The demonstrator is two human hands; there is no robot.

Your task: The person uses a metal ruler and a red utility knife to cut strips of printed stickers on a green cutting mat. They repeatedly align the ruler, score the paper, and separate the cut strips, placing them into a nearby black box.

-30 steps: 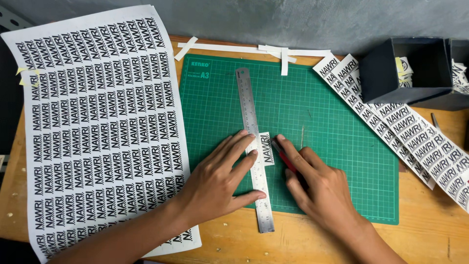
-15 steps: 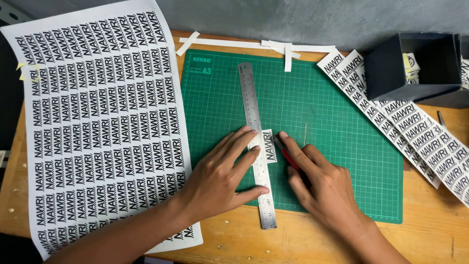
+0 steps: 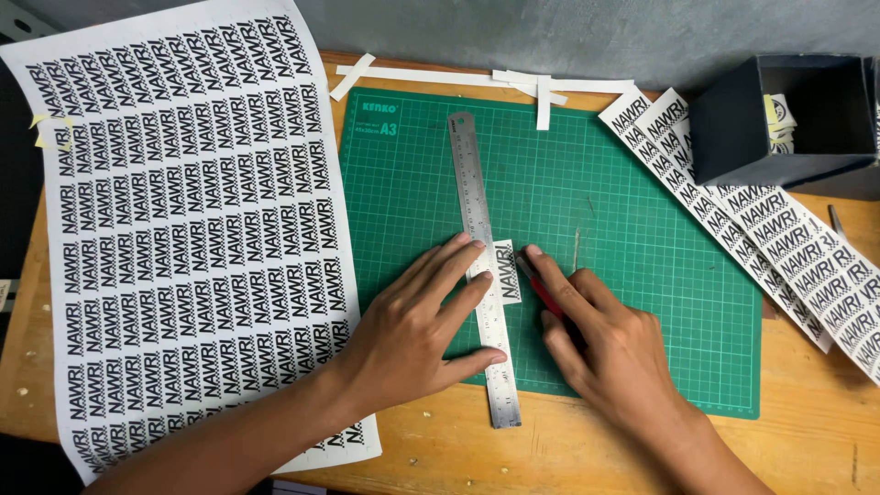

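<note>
Nothing's shifted much vs earlier: left hand (image 3: 417,335) spread flat, pressing ruler (image 3: 483,266) onto mat (image 3: 642,302); right hand (image 3: 610,344) pinching red cutter (image 3: 541,291) beside small label (image 3: 507,270). Trimming step; next calls for steady pull along ruler.

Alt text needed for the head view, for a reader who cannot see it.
The left hand presses a steel ruler onto a green cutting mat beside a small printed label, while the right hand holds a red-handled knife against it. A large printed label sheet lies left, cut strips right.
</note>
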